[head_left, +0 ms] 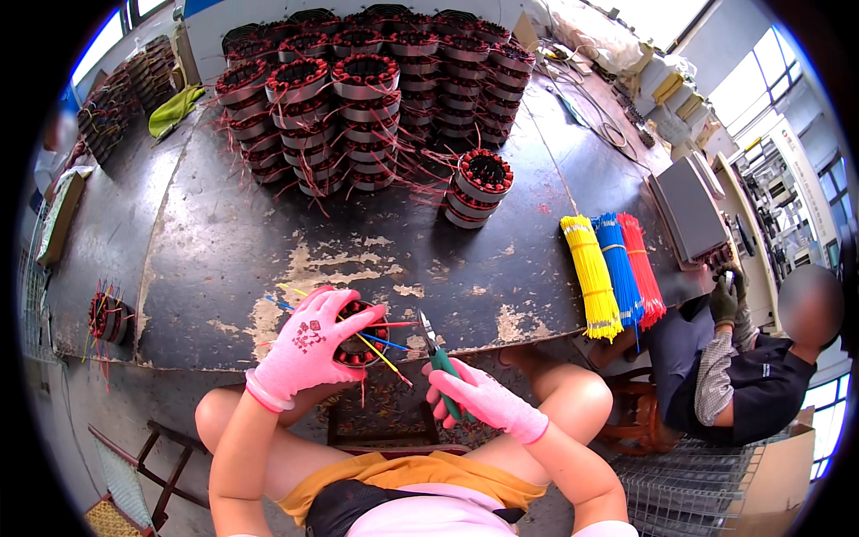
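Note:
At the table's front edge my left hand point(304, 351), in a pink glove, grips a motor stator point(355, 354) with red windings. Yellow, blue and red wires stick out of it on both sides, among them a yellow wire point(386, 362) and a blue wire point(385, 342) pointing right. My right hand point(490, 404), also gloved in pink, is closed round green-handled cutting pliers point(440, 356). Their jaws point up and away, close to the ends of the red wires. The palm hides much of the stator's left side.
Tall stacks of stators point(367, 116) stand at the back, with a short stack point(480, 190) nearer. Yellow point(591, 277), blue point(619, 268) and red point(640, 268) wire bundles lie to the right. Another wired stator point(109, 317) sits far left. A co-worker point(743, 367) sits at right.

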The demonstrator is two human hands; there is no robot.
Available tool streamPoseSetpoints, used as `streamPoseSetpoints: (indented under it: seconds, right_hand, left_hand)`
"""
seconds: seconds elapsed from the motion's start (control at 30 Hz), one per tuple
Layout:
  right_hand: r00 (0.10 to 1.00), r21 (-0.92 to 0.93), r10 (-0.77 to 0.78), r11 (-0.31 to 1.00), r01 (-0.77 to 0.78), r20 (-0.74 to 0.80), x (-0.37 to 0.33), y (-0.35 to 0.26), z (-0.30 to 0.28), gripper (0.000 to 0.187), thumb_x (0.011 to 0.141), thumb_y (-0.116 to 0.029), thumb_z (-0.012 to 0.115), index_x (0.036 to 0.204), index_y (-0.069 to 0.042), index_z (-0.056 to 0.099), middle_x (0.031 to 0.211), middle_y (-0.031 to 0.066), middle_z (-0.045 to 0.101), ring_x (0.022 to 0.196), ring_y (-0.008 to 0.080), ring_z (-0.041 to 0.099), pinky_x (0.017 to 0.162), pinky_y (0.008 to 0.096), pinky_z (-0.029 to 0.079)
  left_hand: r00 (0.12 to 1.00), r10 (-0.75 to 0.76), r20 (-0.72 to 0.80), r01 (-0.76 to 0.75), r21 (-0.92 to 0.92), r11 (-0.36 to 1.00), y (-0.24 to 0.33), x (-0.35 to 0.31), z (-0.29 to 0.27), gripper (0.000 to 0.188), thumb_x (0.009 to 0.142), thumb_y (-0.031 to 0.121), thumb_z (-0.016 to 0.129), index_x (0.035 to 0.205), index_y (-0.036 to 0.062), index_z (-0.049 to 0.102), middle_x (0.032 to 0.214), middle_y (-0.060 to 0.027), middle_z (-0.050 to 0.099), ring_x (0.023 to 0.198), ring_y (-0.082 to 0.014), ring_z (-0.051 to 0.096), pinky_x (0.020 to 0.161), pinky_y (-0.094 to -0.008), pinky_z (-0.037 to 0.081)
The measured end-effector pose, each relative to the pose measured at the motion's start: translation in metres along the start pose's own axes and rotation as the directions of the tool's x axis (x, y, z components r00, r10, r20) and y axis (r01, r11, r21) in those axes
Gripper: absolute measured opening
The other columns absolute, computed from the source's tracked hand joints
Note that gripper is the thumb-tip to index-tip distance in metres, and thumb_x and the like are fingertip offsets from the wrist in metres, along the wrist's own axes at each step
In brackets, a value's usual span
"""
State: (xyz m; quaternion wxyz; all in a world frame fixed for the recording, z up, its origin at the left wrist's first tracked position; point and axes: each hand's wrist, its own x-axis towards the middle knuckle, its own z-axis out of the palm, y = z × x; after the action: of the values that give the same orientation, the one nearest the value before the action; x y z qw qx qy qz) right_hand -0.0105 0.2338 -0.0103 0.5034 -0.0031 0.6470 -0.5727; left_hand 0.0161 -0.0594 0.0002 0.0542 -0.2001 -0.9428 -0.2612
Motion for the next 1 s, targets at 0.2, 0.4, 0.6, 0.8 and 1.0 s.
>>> streamPoseSetpoints:
  seconds: [0.2, 0.4, 0.6, 0.8, 1.0]
  right_hand:
    - [0.999, -0.04, 0.037, 0.999, -0.036, 0.028, -0.002, -0.005, -0.005, 0.049, 0.103, -0.041, 0.057, 0.136, -0.005, 0.049, 0.102, 0.008, 0.062, 0.082, 0.0148, 0.066, 0.068, 0.0304, 0.057]
    - [0.997, -0.153, 0.071, 0.985, -0.076, -0.037, 0.001, -0.034, -0.009, 0.044, 0.103, -0.041, 0.053, 0.122, -0.002, 0.057, 0.088, 0.0088, 0.062, 0.068, 0.016, 0.065, 0.056, 0.031, 0.057]
    - [0.991, -0.013, 0.056, 0.998, -0.054, 0.123, 0.028, -0.047, -0.048, 0.056, 0.105, -0.048, 0.05, 0.132, 0.0, 0.053, 0.098, 0.013, 0.066, 0.078, 0.0216, 0.069, 0.067, 0.0354, 0.061]
    - [0.977, -0.074, 0.127, 0.99, -0.116, 0.172, 0.025, -0.051, -0.052, 0.062, 0.101, -0.053, 0.054, 0.136, -0.002, 0.051, 0.108, 0.0132, 0.064, 0.085, 0.0209, 0.07, 0.072, 0.0335, 0.061]
    - [0.976, -0.189, 0.14, 0.976, -0.108, 0.165, 0.03, -0.06, -0.052, 0.063, 0.103, -0.05, 0.052, 0.142, -0.001, 0.048, 0.109, 0.0114, 0.064, 0.087, 0.0177, 0.07, 0.073, 0.0289, 0.06]
  left_hand:
    - [1.0, -0.019, 0.015, 0.019, 0.012, 1.0, 0.003, 0.001, 0.0, 0.085, 0.059, 0.031, 0.086, 0.139, 0.0188, 0.059, 0.135, -0.0144, 0.053, 0.127, -0.041, 0.051, 0.112, -0.0504, 0.041]
    - [0.993, -0.106, -0.057, 0.111, 0.076, 0.991, 0.006, -0.002, 0.007, 0.085, 0.061, 0.037, 0.085, 0.14, 0.0188, 0.059, 0.133, -0.0169, 0.055, 0.124, -0.042, 0.052, 0.109, -0.0507, 0.042]
    - [0.895, -0.37, -0.248, 0.426, 0.237, 0.873, 0.015, 0.003, 0.039, 0.092, 0.066, 0.05, 0.084, 0.146, 0.0152, 0.053, 0.13, -0.0207, 0.054, 0.12, -0.0409, 0.053, 0.105, -0.0499, 0.042]
    - [0.94, -0.305, -0.154, 0.326, 0.134, 0.936, -0.003, 0.003, 0.025, 0.098, 0.063, 0.045, 0.088, 0.146, 0.0087, 0.05, 0.142, -0.0211, 0.05, 0.129, -0.0408, 0.049, 0.111, -0.0497, 0.039]
    - [0.963, -0.245, -0.112, 0.259, 0.13, 0.957, -0.01, 0.007, 0.019, 0.099, 0.061, 0.043, 0.089, 0.146, 0.0086, 0.05, 0.14, -0.0188, 0.052, 0.127, -0.0389, 0.051, 0.11, -0.0489, 0.04]
